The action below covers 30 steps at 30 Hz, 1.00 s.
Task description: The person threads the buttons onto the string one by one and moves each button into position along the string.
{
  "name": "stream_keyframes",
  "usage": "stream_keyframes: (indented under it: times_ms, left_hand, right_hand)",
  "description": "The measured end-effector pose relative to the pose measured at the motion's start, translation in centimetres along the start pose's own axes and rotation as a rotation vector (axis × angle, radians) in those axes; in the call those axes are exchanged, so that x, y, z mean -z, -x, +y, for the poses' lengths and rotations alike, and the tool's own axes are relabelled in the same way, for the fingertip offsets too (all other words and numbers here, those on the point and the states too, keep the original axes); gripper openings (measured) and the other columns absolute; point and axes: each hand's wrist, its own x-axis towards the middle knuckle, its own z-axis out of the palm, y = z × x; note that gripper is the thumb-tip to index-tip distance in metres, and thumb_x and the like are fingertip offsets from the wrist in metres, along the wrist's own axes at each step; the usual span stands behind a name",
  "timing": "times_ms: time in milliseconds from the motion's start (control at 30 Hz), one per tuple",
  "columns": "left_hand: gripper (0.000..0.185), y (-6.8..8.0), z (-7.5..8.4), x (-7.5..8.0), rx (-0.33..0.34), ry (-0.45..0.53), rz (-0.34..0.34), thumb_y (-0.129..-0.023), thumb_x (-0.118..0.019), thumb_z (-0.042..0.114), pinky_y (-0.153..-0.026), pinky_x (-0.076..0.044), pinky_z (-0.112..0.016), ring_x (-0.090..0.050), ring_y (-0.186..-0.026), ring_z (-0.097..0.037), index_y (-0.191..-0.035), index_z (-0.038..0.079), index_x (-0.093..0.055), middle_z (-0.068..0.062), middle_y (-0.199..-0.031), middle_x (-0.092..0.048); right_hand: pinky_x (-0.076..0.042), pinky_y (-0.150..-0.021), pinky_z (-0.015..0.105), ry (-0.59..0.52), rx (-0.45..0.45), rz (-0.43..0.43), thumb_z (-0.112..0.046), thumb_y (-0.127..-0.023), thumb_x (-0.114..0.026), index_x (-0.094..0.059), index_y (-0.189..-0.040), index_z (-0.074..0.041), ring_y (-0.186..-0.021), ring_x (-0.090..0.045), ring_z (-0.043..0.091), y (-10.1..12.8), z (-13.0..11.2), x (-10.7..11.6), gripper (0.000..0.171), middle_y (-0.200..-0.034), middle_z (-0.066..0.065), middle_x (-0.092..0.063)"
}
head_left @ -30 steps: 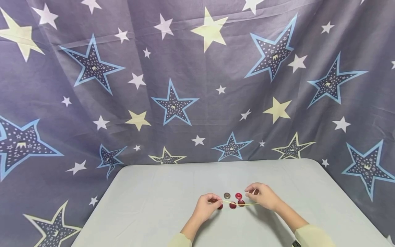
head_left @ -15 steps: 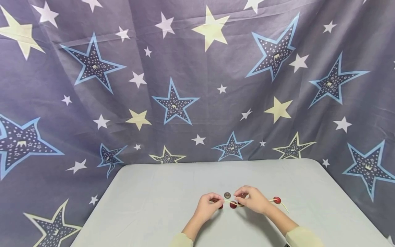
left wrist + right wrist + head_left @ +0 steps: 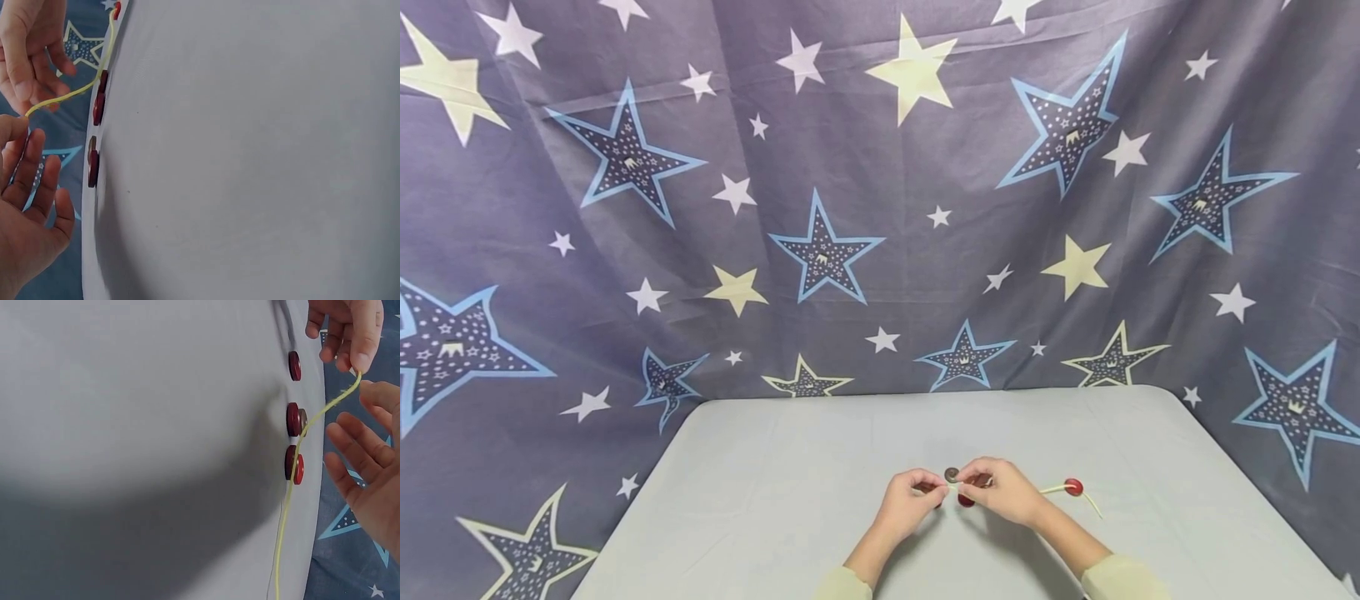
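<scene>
My left hand (image 3: 904, 502) pinches one end of a thin yellow string (image 3: 340, 397) between thumb and forefinger, above the table. Close to it is my right hand (image 3: 1006, 492), its fingertips right at the same end of the string, with its other fingers spread loosely in the right wrist view. The string trails off to the right, where it passes through a red button (image 3: 1073, 487) lying on the table. Under and between the hands lie a grey-brown button (image 3: 952, 474) and a dark red button (image 3: 966, 500). Another dark red button (image 3: 295, 365) is mostly hidden behind my left hand in the head view.
Side by side in the right wrist view lie one more dark red button (image 3: 290, 461) and a bright red button (image 3: 300, 469). The pale table (image 3: 775, 500) ends at the back against a grey star-patterned cloth (image 3: 850, 350).
My right hand has moved left along the string to meet the left hand's fingertips. The strung red button, with the string's tail, came into view behind the right wrist. The left hand stays in place.
</scene>
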Motion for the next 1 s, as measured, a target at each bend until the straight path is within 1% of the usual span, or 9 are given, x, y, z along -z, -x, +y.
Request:
stream_keyframes:
  times_ms: [167,300,333,433,533,667,867,900,1000]
  left_hand:
    - [0.010,0.0,0.1,0.0,-0.012,-0.006,0.002,-0.082,-0.069,0.021,-0.061,-0.046,-0.019,-0.057,-0.072,-0.003,-0.084,0.011,-0.070,0.000,-0.077,-0.068]
    - [0.010,0.1,0.1,-0.1,-0.018,-0.005,-0.001,-0.083,-0.069,0.021,-0.061,-0.046,-0.019,-0.057,-0.073,-0.003,-0.085,0.011,-0.070,0.000,-0.078,-0.068]
    - [0.010,0.1,0.1,-0.1,-0.019,-0.004,-0.002,-0.083,-0.069,0.021,-0.061,-0.046,-0.019,-0.057,-0.073,-0.003,-0.085,0.011,-0.070,0.000,-0.078,-0.068]
    - [0.010,0.1,0.2,-0.1,-0.020,-0.006,-0.003,-0.083,-0.068,0.021,-0.062,-0.045,-0.019,-0.056,-0.073,-0.003,-0.085,0.011,-0.070,0.000,-0.078,-0.068]
    - [0.010,0.2,0.3,-0.1,-0.023,-0.007,-0.004,-0.083,-0.068,0.020,-0.062,-0.045,-0.019,-0.056,-0.073,-0.002,-0.085,0.011,-0.070,0.000,-0.078,-0.068]
    - [0.010,0.1,0.2,-0.1,-0.043,-0.011,0.001,-0.083,-0.068,0.020,-0.063,-0.045,-0.019,-0.056,-0.073,-0.002,-0.085,0.010,-0.070,-0.001,-0.078,-0.068]
    - [0.010,0.2,0.2,-0.1,-0.035,-0.003,-0.007,-0.083,-0.068,0.021,-0.063,-0.046,-0.020,-0.056,-0.074,-0.002,-0.085,0.011,-0.070,0.000,-0.080,-0.068]
    - [0.011,0.2,0.3,-0.1,-0.026,-0.001,-0.010,-0.083,-0.069,0.021,-0.063,-0.046,-0.019,-0.056,-0.074,-0.002,-0.086,0.011,-0.070,0.000,-0.080,-0.068]
    - [0.011,0.2,0.3,-0.1,-0.034,0.005,-0.012,-0.083,-0.069,0.020,-0.064,-0.046,-0.019,-0.056,-0.074,-0.002,-0.086,0.010,-0.070,-0.002,-0.081,-0.069]
  right_hand:
    - [-0.049,-0.068,0.021,-0.038,-0.060,-0.021,-0.014,-0.087,-0.064,-0.068,-0.096,-0.003,-0.075,-0.060,0.010,-0.1,-0.3,-0.3,0.015,-0.085,0.006,-0.068]
    - [-0.049,-0.067,0.019,-0.047,-0.082,-0.033,-0.008,-0.087,-0.062,-0.066,-0.097,0.002,-0.075,-0.062,0.014,0.2,-2.3,-0.2,0.015,-0.086,0.012,-0.067]
    - [-0.049,-0.067,0.019,-0.053,-0.086,-0.036,-0.008,-0.088,-0.061,-0.066,-0.098,0.002,-0.075,-0.062,0.015,0.2,-2.3,-0.2,0.015,-0.087,0.013,-0.067]
    - [-0.048,-0.066,0.019,-0.054,-0.086,-0.046,-0.011,-0.088,-0.062,-0.066,-0.097,0.000,-0.074,-0.061,0.012,0.1,-1.9,-0.3,0.015,-0.086,0.010,-0.067]
    - [-0.049,-0.066,0.020,-0.054,-0.093,-0.055,-0.017,-0.088,-0.063,-0.067,-0.097,-0.005,-0.073,-0.061,0.008,-0.3,-0.2,-0.7,0.016,-0.085,0.005,-0.067]
    - [-0.048,-0.066,0.020,-0.055,-0.096,-0.058,-0.021,-0.088,-0.064,-0.067,-0.096,-0.007,-0.071,-0.059,0.005,-0.3,-0.2,-0.7,0.017,-0.082,0.003,-0.066]
    - [-0.043,-0.057,0.020,-0.029,-0.119,-0.056,-0.023,-0.087,-0.064,-0.068,-0.095,-0.010,-0.060,-0.052,0.004,-0.4,-0.2,-0.7,0.016,-0.071,0.001,-0.061]
    - [-0.042,-0.055,0.020,-0.022,-0.123,-0.056,-0.024,-0.087,-0.064,-0.068,-0.095,-0.010,-0.058,-0.050,0.004,-0.4,-0.3,-0.7,0.016,-0.070,0.000,-0.060]
    - [-0.040,-0.052,0.020,-0.005,-0.125,-0.058,-0.024,-0.086,-0.065,-0.068,-0.093,-0.011,-0.056,-0.046,0.003,-0.4,-0.3,-0.6,0.015,-0.068,0.000,-0.059]
